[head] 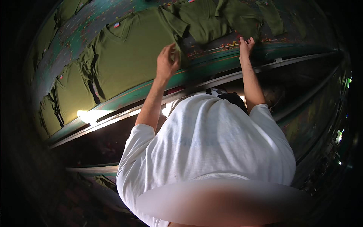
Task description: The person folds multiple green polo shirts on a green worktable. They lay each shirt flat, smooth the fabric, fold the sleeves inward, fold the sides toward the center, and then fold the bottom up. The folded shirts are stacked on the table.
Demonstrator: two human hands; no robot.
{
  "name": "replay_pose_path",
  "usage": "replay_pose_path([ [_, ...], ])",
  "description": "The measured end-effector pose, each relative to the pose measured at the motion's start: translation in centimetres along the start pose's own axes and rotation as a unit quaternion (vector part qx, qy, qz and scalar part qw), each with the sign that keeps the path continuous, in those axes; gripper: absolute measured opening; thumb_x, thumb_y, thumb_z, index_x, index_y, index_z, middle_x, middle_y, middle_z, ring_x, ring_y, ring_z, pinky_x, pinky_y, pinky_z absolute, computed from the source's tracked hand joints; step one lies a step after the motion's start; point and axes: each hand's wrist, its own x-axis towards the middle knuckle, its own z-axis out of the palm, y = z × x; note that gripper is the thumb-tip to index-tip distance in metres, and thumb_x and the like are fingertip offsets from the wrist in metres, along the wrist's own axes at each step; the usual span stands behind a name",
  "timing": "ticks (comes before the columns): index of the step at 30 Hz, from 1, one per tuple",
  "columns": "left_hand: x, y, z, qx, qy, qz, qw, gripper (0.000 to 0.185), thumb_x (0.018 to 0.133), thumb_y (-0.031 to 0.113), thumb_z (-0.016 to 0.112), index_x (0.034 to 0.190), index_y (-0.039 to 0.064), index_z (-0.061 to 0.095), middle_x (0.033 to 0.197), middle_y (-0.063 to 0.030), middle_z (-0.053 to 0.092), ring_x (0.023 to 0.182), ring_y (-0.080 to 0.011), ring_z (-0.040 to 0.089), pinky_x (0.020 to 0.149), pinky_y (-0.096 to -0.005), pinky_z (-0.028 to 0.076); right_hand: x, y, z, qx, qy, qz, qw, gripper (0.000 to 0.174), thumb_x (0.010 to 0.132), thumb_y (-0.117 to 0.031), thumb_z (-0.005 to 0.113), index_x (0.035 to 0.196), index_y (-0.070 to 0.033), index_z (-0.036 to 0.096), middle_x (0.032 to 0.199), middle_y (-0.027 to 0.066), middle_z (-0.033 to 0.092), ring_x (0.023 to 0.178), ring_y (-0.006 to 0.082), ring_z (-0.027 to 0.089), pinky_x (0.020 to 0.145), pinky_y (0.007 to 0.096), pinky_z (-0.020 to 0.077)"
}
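My left hand (pixel 168 63) hovers at the right side of a flat olive-green V-neck T-shirt (pixel 136 52), its fingers loosely bent and apart with nothing seen in them. This shirt lies spread on a long table, neck towards the far side, with a small label (pixel 117 25) inside the collar. My right hand (pixel 246 48) is raised at the table's near edge. Its fingertips meet the lower end of a rumpled olive-green shirt (pixel 241 20); whether they grip the cloth is not clear. Between the two hands, another olive-green shirt (pixel 202 24) lies creased, one sleeve towards the left.
More olive-green shirts (pixel 72 89) lie in a row to the left. The green, paint-spotted table (pixel 215 54) has a metal rail (pixel 224 80) along its near side. Behind me on the right runs another long table (pixel 309 110). Bright light strikes the rail at left.
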Motion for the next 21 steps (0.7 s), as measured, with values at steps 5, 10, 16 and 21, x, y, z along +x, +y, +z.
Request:
replay_pose_path([
  [5,2.2,3.6,10.0,-0.211,-0.02,-0.219,0.952,0.066,0.103,0.029,0.076,0.154,-0.004,0.052,0.149,-0.0235,0.064,0.136,-0.0307,0.065,0.11,-0.0401,0.053,9.6,0.3,-4.5,-0.027,0.126,0.049,0.99,0.096,0.092,-0.021,0.086,0.164,0.0,0.026,0.165,0.0235,0.04,0.15,0.0304,0.044,0.122,0.0445,0.0372],
  [10,6.6,3.4,14.8,-0.299,0.074,-0.303,0.902,0.093,0.099,0.035,0.08,0.167,-0.003,0.029,0.167,-0.0219,0.044,0.15,-0.0323,0.047,0.121,-0.0483,0.039,17.8,0.5,-5.9,0.023,-0.047,0.086,0.995,0.097,0.089,-0.029,0.09,0.163,0.002,0.035,0.163,0.0235,0.045,0.147,0.0331,0.049,0.119,0.0448,0.0412],
  [16,11.2,2.9,17.5,-0.192,0.135,-0.359,0.904,0.087,0.09,0.035,0.091,0.153,-0.008,0.048,0.137,-0.0163,0.066,0.123,-0.0251,0.062,0.108,-0.0393,0.048,24.8,-2.1,-4.2,-0.295,-0.135,-0.347,0.88,0.099,0.086,-0.052,0.088,0.162,-0.007,0.044,0.166,0.0239,0.044,0.152,0.0381,0.045,0.125,0.0516,0.0391],
  [21,12.8,4.9,18.0,-0.261,0.103,-0.367,0.887,0.062,0.095,0.03,0.087,0.14,-0.005,0.064,0.127,-0.0126,0.074,0.114,-0.0226,0.07,0.102,-0.0374,0.054,28.1,-5.8,0.4,-0.353,-0.284,-0.254,0.855,0.106,0.085,-0.056,0.087,0.166,-0.007,0.04,0.161,0.0234,0.053,0.152,0.0387,0.048,0.123,0.0516,0.045],
])
